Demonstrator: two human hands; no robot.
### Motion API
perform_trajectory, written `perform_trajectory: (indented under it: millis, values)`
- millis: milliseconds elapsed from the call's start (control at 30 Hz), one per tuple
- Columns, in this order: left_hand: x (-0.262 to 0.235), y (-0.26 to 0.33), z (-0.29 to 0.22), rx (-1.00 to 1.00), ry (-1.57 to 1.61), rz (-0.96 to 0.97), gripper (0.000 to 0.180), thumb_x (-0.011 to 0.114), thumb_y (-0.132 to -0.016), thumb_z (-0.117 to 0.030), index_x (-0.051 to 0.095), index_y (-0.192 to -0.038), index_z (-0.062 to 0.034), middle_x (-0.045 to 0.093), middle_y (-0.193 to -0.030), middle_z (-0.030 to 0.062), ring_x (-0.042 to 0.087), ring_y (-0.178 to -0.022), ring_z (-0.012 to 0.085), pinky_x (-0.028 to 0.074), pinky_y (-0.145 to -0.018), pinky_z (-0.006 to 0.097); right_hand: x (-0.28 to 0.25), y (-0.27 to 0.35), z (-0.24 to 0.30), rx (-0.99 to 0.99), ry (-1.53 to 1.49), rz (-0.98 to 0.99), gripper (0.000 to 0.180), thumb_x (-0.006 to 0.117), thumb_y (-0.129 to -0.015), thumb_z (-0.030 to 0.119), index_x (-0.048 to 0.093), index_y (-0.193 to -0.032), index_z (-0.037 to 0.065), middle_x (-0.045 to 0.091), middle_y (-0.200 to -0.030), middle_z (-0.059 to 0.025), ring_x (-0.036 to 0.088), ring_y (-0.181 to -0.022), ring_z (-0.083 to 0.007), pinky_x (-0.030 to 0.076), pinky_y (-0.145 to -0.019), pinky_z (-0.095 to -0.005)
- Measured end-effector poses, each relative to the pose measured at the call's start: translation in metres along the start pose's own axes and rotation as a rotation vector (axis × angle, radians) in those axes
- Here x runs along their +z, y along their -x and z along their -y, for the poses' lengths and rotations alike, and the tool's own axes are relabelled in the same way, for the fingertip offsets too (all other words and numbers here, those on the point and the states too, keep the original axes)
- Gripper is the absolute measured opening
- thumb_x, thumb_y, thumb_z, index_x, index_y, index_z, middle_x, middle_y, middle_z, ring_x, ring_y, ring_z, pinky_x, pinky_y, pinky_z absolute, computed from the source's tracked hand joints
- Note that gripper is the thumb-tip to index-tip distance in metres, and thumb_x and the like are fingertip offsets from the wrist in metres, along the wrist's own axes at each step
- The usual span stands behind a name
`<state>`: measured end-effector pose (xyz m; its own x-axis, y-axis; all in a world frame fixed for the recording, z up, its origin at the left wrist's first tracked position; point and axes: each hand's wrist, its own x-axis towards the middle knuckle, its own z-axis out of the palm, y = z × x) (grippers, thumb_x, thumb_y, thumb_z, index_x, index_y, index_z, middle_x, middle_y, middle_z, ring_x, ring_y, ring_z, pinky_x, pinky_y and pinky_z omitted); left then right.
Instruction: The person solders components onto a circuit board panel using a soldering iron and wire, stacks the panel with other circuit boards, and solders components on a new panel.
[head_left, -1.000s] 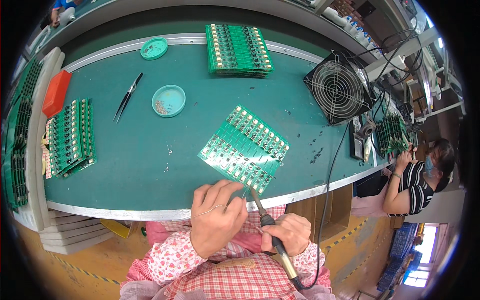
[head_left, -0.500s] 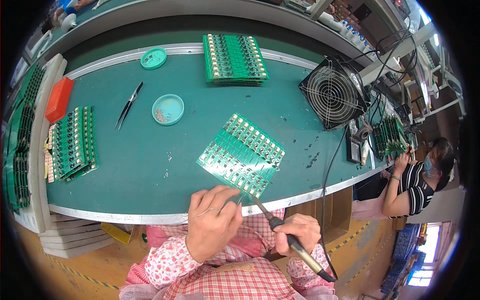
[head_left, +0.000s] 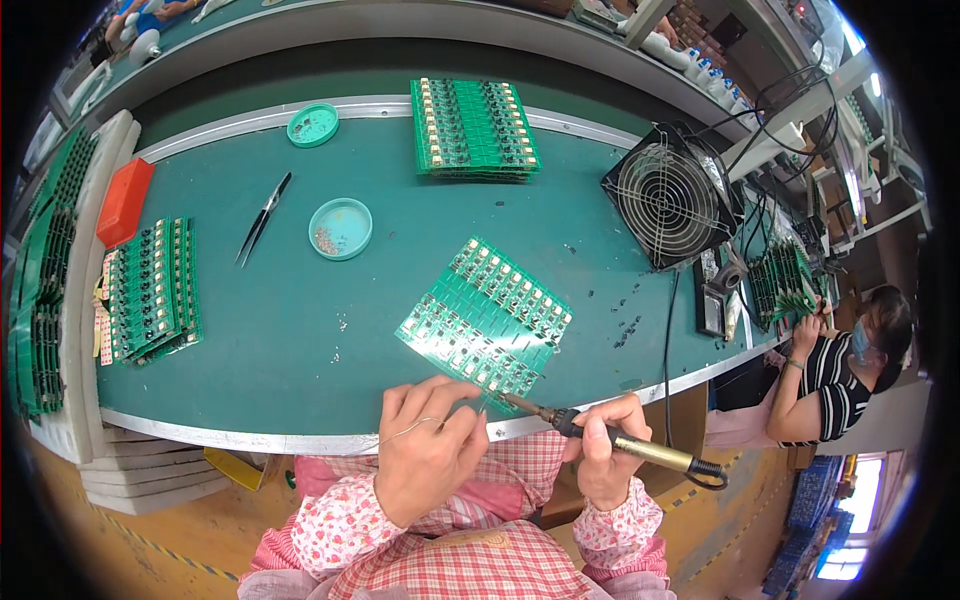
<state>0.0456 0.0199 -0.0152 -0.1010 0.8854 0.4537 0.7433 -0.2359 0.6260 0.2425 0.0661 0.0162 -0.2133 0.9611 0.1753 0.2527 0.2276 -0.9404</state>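
A green circuit board panel lies tilted on the green bench near its front edge. My right hand grips a soldering iron, whose tip touches the panel's near corner. My left hand pinches a thin solder wire and rests beside that same corner, fingers close to the iron's tip. Both forearms wear pink flowered sleeves.
A stack of green panels sits at the back, another stack at the left beside a red box. Tweezers and two teal dishes lie mid-bench. A black fan stands right. A seated person works at far right.
The soldering iron has swung from steep to nearly level, its handle out to the right. My left hand has closed in on the panel's near corner. The view has shifted slightly.
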Motion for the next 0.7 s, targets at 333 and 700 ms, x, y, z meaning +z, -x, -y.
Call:
perform_trajectory:
  millis: [333,700]
  values:
    - [0.002,-0.001,-0.002,0.0,-0.034,0.006,0.018,0.073,-0.071,-0.004,0.055,-0.068,-0.006,0.066,-0.102,0.0038,0.062,-0.097,0.0238,0.041,-0.082,0.04,0.007,0.006,-0.01,-0.431,0.213,0.055,0.011,0.069,-0.082,0.005,0.059,-0.087,0.004,0.069,-0.067,-0.0059,0.065,-0.051,-0.0174,0.052,-0.051,-0.0282]
    - [-0.001,0.0,-0.001,0.005,-0.005,0.014,0.018,0.072,-0.071,-0.003,0.055,-0.068,-0.0053,0.067,-0.101,0.0043,0.062,-0.097,0.0244,0.041,-0.083,0.04,0.014,0.012,0.003,-0.875,0.639,0.334,0.021,0.077,-0.074,0.012,0.065,-0.091,0.01,0.043,-0.058,0.0052,0.046,-0.047,-0.0091,0.033,-0.042,-0.0246]
